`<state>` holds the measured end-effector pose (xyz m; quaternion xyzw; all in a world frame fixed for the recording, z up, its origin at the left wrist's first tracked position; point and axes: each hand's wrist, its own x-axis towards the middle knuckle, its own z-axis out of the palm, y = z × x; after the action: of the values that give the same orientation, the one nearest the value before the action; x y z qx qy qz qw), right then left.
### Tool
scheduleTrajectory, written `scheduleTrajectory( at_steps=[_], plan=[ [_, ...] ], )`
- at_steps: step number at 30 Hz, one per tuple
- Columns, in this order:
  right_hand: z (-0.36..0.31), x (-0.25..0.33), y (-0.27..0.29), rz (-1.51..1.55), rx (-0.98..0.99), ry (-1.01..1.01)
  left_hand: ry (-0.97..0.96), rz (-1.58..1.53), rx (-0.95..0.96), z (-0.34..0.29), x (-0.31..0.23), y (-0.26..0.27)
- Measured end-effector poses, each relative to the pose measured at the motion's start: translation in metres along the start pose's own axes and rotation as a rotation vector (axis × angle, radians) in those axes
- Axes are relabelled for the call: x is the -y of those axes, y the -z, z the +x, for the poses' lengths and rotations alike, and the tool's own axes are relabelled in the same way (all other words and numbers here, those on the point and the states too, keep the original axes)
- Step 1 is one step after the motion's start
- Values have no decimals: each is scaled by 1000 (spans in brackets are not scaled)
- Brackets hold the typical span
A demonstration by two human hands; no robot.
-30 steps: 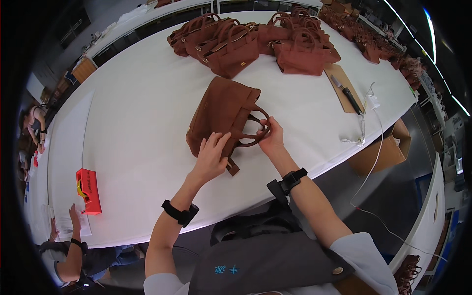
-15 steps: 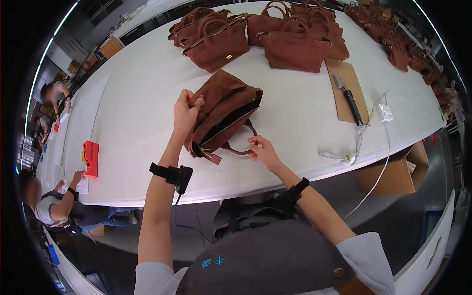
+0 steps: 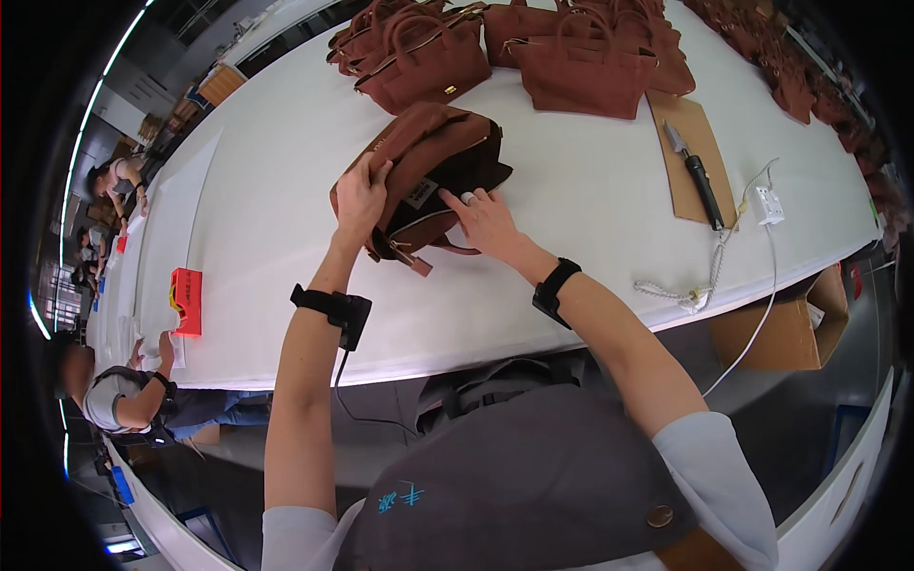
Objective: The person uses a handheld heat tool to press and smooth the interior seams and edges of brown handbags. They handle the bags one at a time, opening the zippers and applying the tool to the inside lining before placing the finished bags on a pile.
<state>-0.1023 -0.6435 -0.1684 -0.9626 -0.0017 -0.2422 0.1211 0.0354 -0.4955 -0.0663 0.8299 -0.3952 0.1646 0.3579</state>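
Observation:
A reddish-brown handbag [image 3: 419, 143] lies tilted on the white table, its zipped mouth spread wide so the dark lining and a pale label [image 3: 420, 194] inside show. My left hand [image 3: 362, 195] is closed on the bag's left wall, thumb over the edge. At the opposite rim, my right hand [image 3: 484, 221] has its fingers at the mouth, gripping the near wall; the index finger reaches toward the lining. A zip end with a leather tab [image 3: 416, 265] hangs at the bag's near end. One handle is mostly hidden beneath my right hand.
More brown handbags [image 3: 419, 62] stand along the far side. On the right, a black-handled tool [image 3: 703, 186] lies on a cardboard sheet [image 3: 674, 181], near a white power strip [image 3: 767, 205] with cords. At left are a red box [image 3: 187, 303] and a seated co-worker [image 3: 133, 404].
My right hand has left the handle and moved up to the bag's mouth. The opening has spread wider, exposing the label. The view has shifted slightly.

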Motion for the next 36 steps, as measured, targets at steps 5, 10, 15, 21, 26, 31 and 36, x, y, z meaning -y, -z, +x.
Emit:
scheduleTrajectory(
  at_steps=[5,10,15,21,26,31,36],
  plan=[
    [-17,-15,-14,-135,65,294,-22,-118,-115,43,1,7],
    [-7,5,-4,73,565,109,102,-217,238,20,27,-9],
    [34,38,-32,1146,144,-510,201,-316,459,13,12,-7],
    [66,47,6,1521,327,-338,-24,-158,585,6,-5,14],
    [86,28,4,1442,197,-213,-182,50,292,4,5,-4],
    [86,12,-64,990,27,-296,68,-257,399,12,12,-11],
    [84,24,-56,583,457,-133,24,-117,477,4,18,-5]
  ],
)
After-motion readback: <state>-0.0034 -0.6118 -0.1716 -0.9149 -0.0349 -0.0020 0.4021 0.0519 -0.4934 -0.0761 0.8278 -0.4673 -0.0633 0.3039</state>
